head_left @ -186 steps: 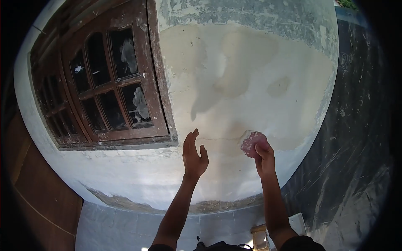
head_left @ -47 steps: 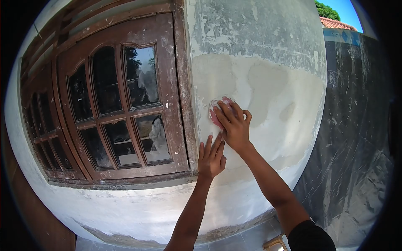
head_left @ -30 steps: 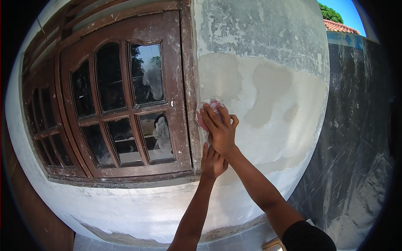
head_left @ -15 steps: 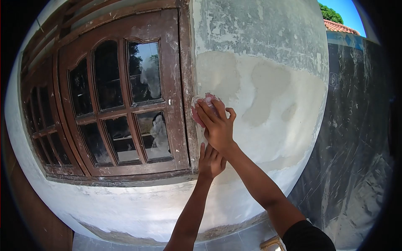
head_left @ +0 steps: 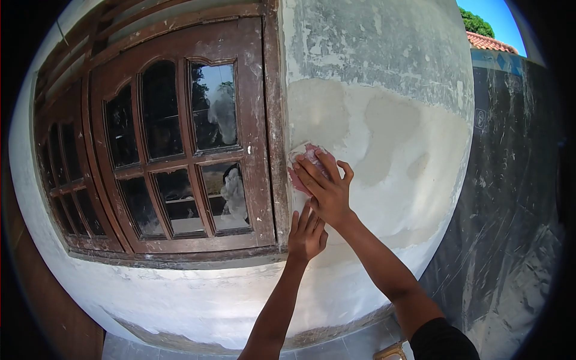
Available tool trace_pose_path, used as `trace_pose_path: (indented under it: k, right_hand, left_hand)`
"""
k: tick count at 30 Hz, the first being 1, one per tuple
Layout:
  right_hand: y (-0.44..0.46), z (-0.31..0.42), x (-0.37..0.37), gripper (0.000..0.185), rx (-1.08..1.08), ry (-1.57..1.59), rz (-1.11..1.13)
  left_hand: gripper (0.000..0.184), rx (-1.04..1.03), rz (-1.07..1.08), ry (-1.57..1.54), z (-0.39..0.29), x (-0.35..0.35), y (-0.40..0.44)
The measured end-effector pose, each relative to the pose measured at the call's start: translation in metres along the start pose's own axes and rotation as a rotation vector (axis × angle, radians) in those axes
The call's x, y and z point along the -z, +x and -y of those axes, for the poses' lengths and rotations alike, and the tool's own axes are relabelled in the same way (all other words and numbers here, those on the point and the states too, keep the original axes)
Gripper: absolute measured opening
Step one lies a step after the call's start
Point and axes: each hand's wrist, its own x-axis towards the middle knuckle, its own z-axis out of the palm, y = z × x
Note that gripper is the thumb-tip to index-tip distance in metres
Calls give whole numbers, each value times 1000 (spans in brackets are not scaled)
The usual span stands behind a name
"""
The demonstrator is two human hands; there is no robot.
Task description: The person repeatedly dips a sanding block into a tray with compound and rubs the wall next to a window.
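Note:
A pinkish-red pad (head_left: 298, 179), smeared with white, lies pressed against the patched wall (head_left: 441, 150) just right of the window frame. My right hand (head_left: 328, 191) covers most of the pad, its fingers laid over it and holding it to the wall. Whether the pad is a folded sheet or a cloth, I cannot tell. Directly below, my left hand (head_left: 306, 237) rests on the wall with fingers stretched upward and nothing visible in it. Its fingertips come close to the right hand's underside.
A brown wooden window (head_left: 252, 120) with glass panes fills the left side, its frame close to both hands. Dark sheeting (head_left: 474, 228) hangs at the right. Below are grey floor tiles (head_left: 324, 348) and a partly visible wood-coloured object (head_left: 391, 352).
My right hand and the pad have slid slightly right and down along the wall, away from the window frame. My left hand stays below, and the view has shifted a little.

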Motion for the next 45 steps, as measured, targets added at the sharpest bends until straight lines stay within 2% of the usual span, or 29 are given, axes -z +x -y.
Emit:
trace_pose_path:
  k: [2,10,12,14,17,19,22,28,29,31,36,38,40,45]
  right_hand:
    - [9,-13,-11,64,27,-94,13]
    - [-71,-24,3,52,-43,1,57]
    - [-74,-25,13,49,37,-54,79]
    - [-58,-27,10,57,59,-63,61]
    - [-3,-32,5,59,136,17,6]
    - [22,-44,-2,55,299,-26,64]
    - [24,-66,-5,58,378,-23,121]
    - [-16,-86,25,58,353,-19,215]
    - [-25,-88,27,64,315,-28,218]
    - [-28,-83,29,62,332,-21,192]
    - [27,-61,15,56,440,-109,70]
    - [40,-56,5,57,427,-144,34]
    - [38,-55,-4,57,288,-103,79]
    - [-52,-49,4,53,241,-95,78]
  left_hand:
    - [48,36,20,-4,-2,6,5]
    - [47,38,-15,16,-1,-5,-6]
    - [46,45,-32,9,0,-8,-5]
    - [47,44,-36,23,-1,-9,-8]
    - [50,51,18,27,-3,1,-2]
    - [51,40,18,38,-3,4,-2]
    - [51,31,-9,49,-3,3,0]
    - [49,26,-5,50,-3,4,-1]
    - [48,25,-5,54,-3,4,0]
    - [48,10,-31,62,-3,2,-1]
    - [47,21,-6,60,-4,6,-2]
    - [48,16,-12,64,-3,5,0]
    - [48,18,-11,61,-3,5,1]
    - [48,32,-19,49,-4,0,-6]
